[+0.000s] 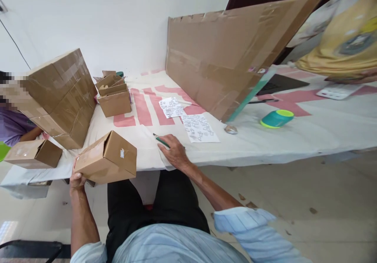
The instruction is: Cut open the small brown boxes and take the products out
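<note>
While a co-worker in a purple sleeve (pixel 13 125) sits at the far left, a small closed carton (pixel 22 152) lies at the table's corner, just before a large tape-wrapped cardboard box (pixel 60 102). Next, the left hand (pixel 77 178) clamps the lower left end of a second small carton (pixel 120 155), tilted at the front edge of the cloth-covered table (pixel 250 147); whether it also rests there cannot be told. Its taped face appears shut, though a dark slit shows along one edge. Behind it, an open box (pixel 115 105) stands with flaps raised and cardboard pieces showing. The right hand (pixel 175 153) lies low over the cloth, thumb and forefinger closed about a slim green-handled tool (pixel 163 141), probably a knife, well apart from the carton. Beyond are two ink-marked sheets (pixel 200 128), a large cardboard panel (pixel 218 55) leaning upright, a tape roll (pixel 231 130) and a teal cup (pixel 273 119) on its side; a person in a yellow shirt (pixel 341 51) stands at the far right, above cardboard scraps (pixel 313 210) on the floor. Judged by this state, the rear box is already opened, whereas work on the held carton seems little advanced: it is gripped, its flaps remain down, and the tool is not yet against it.
</note>
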`<state>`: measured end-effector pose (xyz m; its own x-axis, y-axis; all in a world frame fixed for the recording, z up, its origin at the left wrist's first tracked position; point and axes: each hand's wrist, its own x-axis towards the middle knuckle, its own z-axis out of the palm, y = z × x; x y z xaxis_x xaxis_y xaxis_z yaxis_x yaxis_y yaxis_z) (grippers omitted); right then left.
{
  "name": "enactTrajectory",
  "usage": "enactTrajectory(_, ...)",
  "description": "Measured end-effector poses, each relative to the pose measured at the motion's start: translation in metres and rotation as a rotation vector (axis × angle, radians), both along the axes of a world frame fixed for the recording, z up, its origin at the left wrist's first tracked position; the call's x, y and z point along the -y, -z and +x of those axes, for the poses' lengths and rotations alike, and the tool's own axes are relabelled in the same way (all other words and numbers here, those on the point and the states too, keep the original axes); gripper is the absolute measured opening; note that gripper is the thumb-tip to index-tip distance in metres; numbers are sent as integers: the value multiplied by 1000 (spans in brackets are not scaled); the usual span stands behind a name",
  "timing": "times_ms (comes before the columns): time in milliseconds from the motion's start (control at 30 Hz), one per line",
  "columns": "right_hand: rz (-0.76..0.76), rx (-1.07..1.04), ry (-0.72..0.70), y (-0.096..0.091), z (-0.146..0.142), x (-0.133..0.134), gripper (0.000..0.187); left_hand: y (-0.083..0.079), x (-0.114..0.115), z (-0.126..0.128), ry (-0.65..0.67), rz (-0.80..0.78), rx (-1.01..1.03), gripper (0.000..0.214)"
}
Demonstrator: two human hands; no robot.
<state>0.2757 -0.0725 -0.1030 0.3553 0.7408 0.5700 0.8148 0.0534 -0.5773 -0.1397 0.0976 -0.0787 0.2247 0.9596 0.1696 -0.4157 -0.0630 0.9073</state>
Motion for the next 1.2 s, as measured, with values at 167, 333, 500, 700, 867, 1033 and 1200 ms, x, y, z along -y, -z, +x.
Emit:
enactTrajectory(167, 246, -110, -401, -62, -77, -3, 34, -8, 3, 5, -3, 4, -50, 113)
enactTrajectory(333, 257, -68, -492, -83, -105, 0, 39, -11, 6, 10, -12, 14, -56, 114)
enactTrajectory(500, 261, -62, -498, -72, -96, 6, 39, -7, 7, 10, 1, -7, -38, 104)
enactTrajectory(700, 255, -62, -498, -65, -101, 13, 37, -6, 9, 9, -31, -31, -21, 84)
enactTrajectory(867, 147, 94, -256, -41, -57, 7, 31, -14, 19, 14, -11, 5, -90, 88)
enactTrajectory(1033, -385, 270, 141, 6, 15, 11, 29, -24, 37, 36, 72, 232, -281, 82)
enactTrajectory(1200, -518, 269, 174, 36, 41, 23, 30, -30, 50, 50, 172, 358, -466, 77)
